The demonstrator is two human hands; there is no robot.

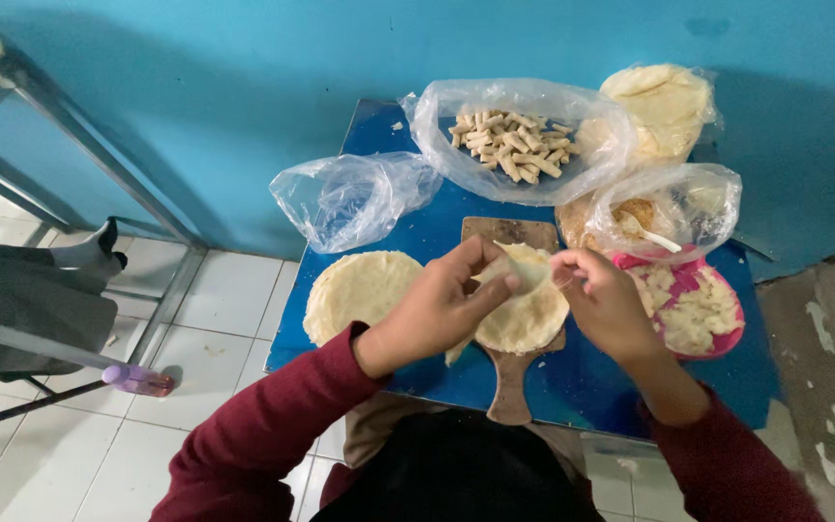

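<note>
Red sleeves: both arms come up from the bottom, in dark red cloth
Left hand [437, 309]: fingers curled shut, pinching the edge of a thin dough skin [526, 273] from the left
Right hand [606, 302]: fingers closed too, pinching the same dough skin from the right side
Dough skin: pale and soft, held a little above the board, between the two hands, partly folded over
Step now: it looks like the folding part, where the skin gets wrapped shut around what is inside; the filling is hidden, so I cannot tell what it is
Next move needs: I think soft, slow fingers, because thin dough can rip; the loose edge has to be tucked flat and both hands must pull the same way
Wooden board [511, 387]: brown, with a handle pointing at the person, lying on the blue desk [591, 387]
Round stack [524, 319]: more pale skins sit on the board, just under the hands
Second stack [359, 290]: another round pile, left of the board, on the desk
Pink plate [717, 343]: right of the hands, with white mashed bits on it
Bag with spoon [669, 208]: clear bag behind the plate, with brown crumbs and a white spoon inside
Empty bag [355, 198]: clear, crumpled, far left on the desk
Stick bag [514, 140]: far back, open, full of small tan sticks
Last bag [664, 101]: back right, by the blue wall, holding more pale rounds
</note>
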